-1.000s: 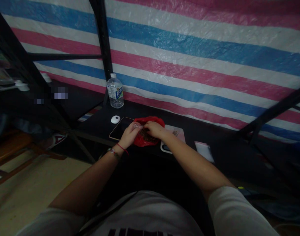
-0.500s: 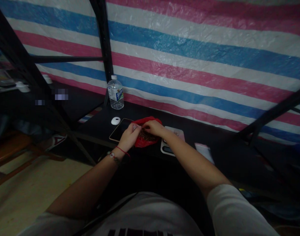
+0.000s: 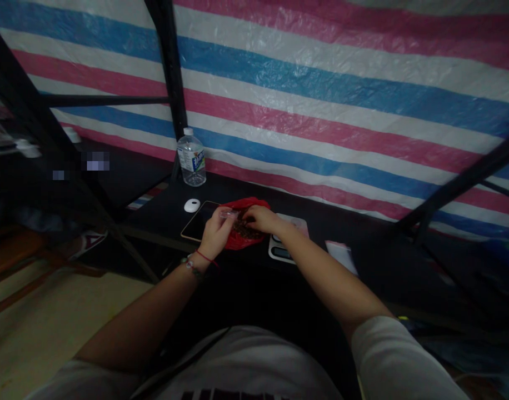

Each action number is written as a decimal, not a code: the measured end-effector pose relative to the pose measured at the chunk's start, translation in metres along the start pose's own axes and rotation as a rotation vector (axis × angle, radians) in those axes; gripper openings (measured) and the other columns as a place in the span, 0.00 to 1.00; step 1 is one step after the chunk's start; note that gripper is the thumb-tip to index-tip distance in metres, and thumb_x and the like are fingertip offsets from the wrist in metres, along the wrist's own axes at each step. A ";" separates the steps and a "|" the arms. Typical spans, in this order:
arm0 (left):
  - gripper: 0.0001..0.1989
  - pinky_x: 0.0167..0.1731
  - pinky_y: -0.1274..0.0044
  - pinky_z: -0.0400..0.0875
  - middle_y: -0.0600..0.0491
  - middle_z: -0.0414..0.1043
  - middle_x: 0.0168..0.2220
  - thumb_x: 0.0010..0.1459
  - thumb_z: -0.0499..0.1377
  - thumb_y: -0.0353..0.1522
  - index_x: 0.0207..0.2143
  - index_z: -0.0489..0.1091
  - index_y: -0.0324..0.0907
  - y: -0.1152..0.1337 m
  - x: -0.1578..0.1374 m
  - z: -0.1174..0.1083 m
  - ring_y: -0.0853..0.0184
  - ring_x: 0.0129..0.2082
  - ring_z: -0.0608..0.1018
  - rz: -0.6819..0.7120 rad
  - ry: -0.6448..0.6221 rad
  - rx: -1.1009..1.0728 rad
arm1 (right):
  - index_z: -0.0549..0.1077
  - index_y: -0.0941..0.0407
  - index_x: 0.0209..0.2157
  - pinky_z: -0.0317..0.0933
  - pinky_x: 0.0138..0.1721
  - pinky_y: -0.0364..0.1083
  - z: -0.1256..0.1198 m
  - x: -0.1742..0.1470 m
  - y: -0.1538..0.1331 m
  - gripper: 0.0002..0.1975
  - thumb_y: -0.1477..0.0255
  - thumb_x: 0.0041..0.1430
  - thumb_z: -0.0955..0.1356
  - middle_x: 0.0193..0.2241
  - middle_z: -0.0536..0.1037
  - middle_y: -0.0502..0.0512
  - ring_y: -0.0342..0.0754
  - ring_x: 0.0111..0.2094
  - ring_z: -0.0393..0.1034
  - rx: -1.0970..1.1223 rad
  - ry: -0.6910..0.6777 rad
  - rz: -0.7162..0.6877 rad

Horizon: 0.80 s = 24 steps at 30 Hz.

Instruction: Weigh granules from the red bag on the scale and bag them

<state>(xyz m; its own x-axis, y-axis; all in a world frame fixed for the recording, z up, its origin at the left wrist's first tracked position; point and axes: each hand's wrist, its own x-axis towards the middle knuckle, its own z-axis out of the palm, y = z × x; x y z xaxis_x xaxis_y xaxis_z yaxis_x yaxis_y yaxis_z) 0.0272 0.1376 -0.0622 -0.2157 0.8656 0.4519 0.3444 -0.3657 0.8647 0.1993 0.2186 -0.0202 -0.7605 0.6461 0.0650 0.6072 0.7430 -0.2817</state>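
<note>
A red plastic bag (image 3: 243,241) lies open on the black tabletop, with a heap of small brown pieces (image 3: 245,230) inside; their kind is too dark to tell. My left hand (image 3: 215,230) is at the bag's left side, closed on a small clear plastic bag (image 3: 228,214). Over the brown pieces, my right hand (image 3: 260,218) is bent down with its fingers together; whatever they hold is hidden. Partly under my right forearm sits a white kitchen scale (image 3: 282,254) with a dark display.
A phone (image 3: 194,226) and a white rounded case (image 3: 191,205) lie left of the red bag. Behind them stands a clear plastic bottle (image 3: 191,161). A white packet (image 3: 341,255) lies right of the scale. Black metal posts (image 3: 173,72) and a striped sheet (image 3: 321,111) rise behind the table.
The view has shifted slightly, so the scene sits a little further left. My right hand stays in the red bag with small finger movement; my left hand still holds the clear bag.
</note>
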 end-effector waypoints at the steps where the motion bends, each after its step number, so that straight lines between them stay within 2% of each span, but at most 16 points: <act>1: 0.13 0.44 0.71 0.69 0.50 0.75 0.40 0.59 0.55 0.40 0.43 0.68 0.42 -0.001 0.000 0.000 0.63 0.41 0.76 0.011 0.002 -0.003 | 0.78 0.58 0.42 0.61 0.46 0.45 0.001 -0.001 -0.001 0.14 0.75 0.51 0.72 0.43 0.78 0.59 0.50 0.44 0.71 -0.038 -0.036 -0.019; 4: 0.13 0.45 0.72 0.69 0.50 0.75 0.40 0.59 0.55 0.39 0.43 0.68 0.42 -0.003 0.000 0.001 0.63 0.41 0.76 0.041 -0.007 -0.020 | 0.76 0.58 0.45 0.61 0.44 0.44 0.006 -0.004 -0.002 0.19 0.73 0.50 0.73 0.45 0.76 0.61 0.51 0.43 0.71 -0.096 -0.112 -0.016; 7: 0.14 0.45 0.71 0.69 0.49 0.75 0.41 0.59 0.55 0.40 0.43 0.68 0.42 -0.001 0.000 0.001 0.63 0.41 0.77 0.047 -0.019 -0.016 | 0.76 0.59 0.44 0.62 0.42 0.44 0.009 -0.004 -0.002 0.16 0.75 0.51 0.71 0.42 0.77 0.60 0.50 0.41 0.72 -0.117 -0.127 0.002; 15: 0.14 0.45 0.72 0.70 0.49 0.75 0.41 0.59 0.55 0.39 0.44 0.68 0.42 0.004 -0.001 -0.002 0.63 0.40 0.77 0.078 0.024 -0.060 | 0.77 0.58 0.44 0.61 0.44 0.44 0.009 0.001 0.001 0.15 0.79 0.52 0.69 0.43 0.78 0.60 0.49 0.42 0.71 -0.135 -0.080 -0.027; 21: 0.14 0.44 0.71 0.71 0.49 0.75 0.40 0.60 0.54 0.39 0.45 0.67 0.41 0.001 0.000 -0.003 0.64 0.40 0.77 0.101 0.018 -0.023 | 0.80 0.58 0.37 0.61 0.42 0.42 0.008 0.005 0.003 0.10 0.79 0.54 0.68 0.38 0.80 0.57 0.48 0.40 0.73 -0.106 -0.043 0.024; 24: 0.14 0.43 0.72 0.71 0.50 0.75 0.40 0.60 0.54 0.39 0.45 0.67 0.41 0.001 0.000 -0.003 0.64 0.40 0.77 0.112 0.021 -0.004 | 0.80 0.58 0.35 0.61 0.39 0.41 0.005 0.004 0.003 0.09 0.79 0.54 0.68 0.35 0.81 0.55 0.46 0.36 0.74 -0.013 -0.005 0.087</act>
<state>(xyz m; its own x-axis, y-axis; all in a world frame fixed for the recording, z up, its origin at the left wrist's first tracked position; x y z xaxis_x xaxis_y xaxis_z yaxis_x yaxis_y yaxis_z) 0.0248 0.1364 -0.0607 -0.1949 0.8121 0.5500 0.3633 -0.4611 0.8096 0.1972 0.2223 -0.0256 -0.7062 0.7071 0.0357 0.6737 0.6865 -0.2736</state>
